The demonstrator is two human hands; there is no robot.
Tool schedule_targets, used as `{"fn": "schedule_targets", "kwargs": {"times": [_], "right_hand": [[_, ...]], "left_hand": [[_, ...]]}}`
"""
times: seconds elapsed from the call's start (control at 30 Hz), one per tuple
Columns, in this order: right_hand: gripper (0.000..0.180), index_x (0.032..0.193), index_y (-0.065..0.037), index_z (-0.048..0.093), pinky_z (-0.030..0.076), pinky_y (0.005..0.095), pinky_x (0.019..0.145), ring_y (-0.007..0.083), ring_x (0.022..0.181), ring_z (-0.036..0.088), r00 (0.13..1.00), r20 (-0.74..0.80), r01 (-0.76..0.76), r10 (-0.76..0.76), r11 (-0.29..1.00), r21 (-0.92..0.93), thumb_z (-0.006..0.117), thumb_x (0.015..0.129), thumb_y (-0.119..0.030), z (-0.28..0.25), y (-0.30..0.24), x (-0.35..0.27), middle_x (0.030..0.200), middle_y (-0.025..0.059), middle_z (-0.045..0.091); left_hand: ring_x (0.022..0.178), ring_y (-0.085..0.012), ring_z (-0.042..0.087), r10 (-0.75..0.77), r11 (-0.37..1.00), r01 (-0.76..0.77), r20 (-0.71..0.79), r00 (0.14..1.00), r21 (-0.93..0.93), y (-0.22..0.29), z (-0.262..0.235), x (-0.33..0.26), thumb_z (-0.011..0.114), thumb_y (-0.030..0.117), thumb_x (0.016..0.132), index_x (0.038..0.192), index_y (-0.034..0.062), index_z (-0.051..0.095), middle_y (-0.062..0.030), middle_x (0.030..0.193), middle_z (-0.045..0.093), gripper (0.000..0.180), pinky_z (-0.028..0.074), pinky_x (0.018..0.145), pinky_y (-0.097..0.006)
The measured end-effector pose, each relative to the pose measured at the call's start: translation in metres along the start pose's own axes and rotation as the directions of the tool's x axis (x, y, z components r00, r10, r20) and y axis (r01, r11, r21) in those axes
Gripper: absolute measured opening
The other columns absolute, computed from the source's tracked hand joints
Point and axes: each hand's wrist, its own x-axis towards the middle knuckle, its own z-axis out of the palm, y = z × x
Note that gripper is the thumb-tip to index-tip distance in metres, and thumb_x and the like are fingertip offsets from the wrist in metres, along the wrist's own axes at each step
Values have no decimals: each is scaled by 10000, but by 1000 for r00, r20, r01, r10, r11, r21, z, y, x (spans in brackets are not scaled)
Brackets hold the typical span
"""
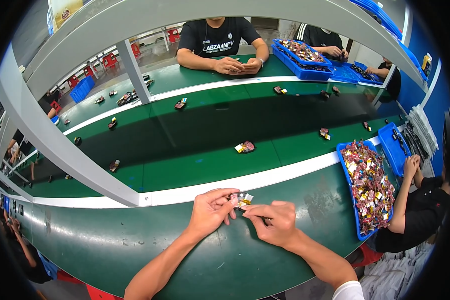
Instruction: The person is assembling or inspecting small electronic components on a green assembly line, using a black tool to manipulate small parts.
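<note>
Over the near green worktop, my left hand point(213, 207) grips a small dark plastic casing point(243, 196) with a reddish part and white and yellow pieces in it. Its thumb presses on the casing's left side. My right hand point(275, 221) is closed in a pinch at the casing's lower right edge, fingertips touching it. Whether those fingertips also hold some small part is hidden. On the belt beyond my hands lies a similar assembly point(245, 147), dark with white, yellow and red pieces.
A green conveyor belt point(215, 172) with several spaced assemblies runs across, edged by a white rail point(305, 169). A blue tray point(359, 227) heaped with small parts stands at right, beside a co-worker. A grey metal post point(97, 172) rises at left. Another person point(220, 42) sits opposite.
</note>
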Motion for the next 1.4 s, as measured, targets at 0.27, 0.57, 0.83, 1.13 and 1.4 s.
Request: {"fn": "schedule_targets", "kwargs": {"times": [0.27, 0.57, 0.83, 1.13, 1.4], "right_hand": [[249, 855, -109, 713, 317, 275, 444, 133, 505, 592, 994, 42, 105, -101, 991, -87, 789, 673, 43, -19, 9, 0, 862, -7, 764], [236, 834, -107, 727, 322, 250, 443, 102, 490, 590, 992, 41, 119, -116, 989, -93, 773, 669, 56, -27, 16, -2, 864, 1, 777], [215, 827, -95, 718, 316, 249, 440, 97, 463, 564, 992, 12, 127, -126, 988, -85, 779, 683, 53, -37, 25, -4, 845, 10, 775], [173, 820, -61, 695, 331, 234, 419, 76, 406, 486, 983, -185, -14, 9, 1000, -27, 807, 723, 28, -52, 25, 7, 861, 42, 779], [166, 824, -65, 695, 345, 232, 428, 93, 436, 516, 990, -138, 17, -18, 1000, -13, 808, 728, 10, -52, 28, 5, 838, 45, 774]], "left_hand": [[664, -92, 643, -72, 989, 75, -23, 997, 125, 9, 22, 11, 688, 26, 923, 1212, -43, 659, -83, 893, 691, 299, 484, 471, -219], [648, -97, 640, -39, 990, 44, -46, 998, 132, 8, 35, 17, 654, -29, 925, 1166, -63, 673, -96, 879, 700, 244, 496, 466, -220], [577, -119, 638, -111, 987, 118, -65, 992, 110, 5, 48, 29, 673, -38, 895, 1118, -88, 668, -100, 829, 697, 228, 507, 454, -247], [611, -220, 681, 221, 898, 66, -575, 787, 436, 21, -31, 83, 643, 62, 931, 1079, -102, 651, -168, 941, 688, 221, 555, 489, -314], [955, -349, 682, 577, 174, -115, -7, 817, 978, 61, -25, 111, 656, 94, 883, 1023, 43, 732, -146, 1113, 680, 167, 550, 810, -445]]}}
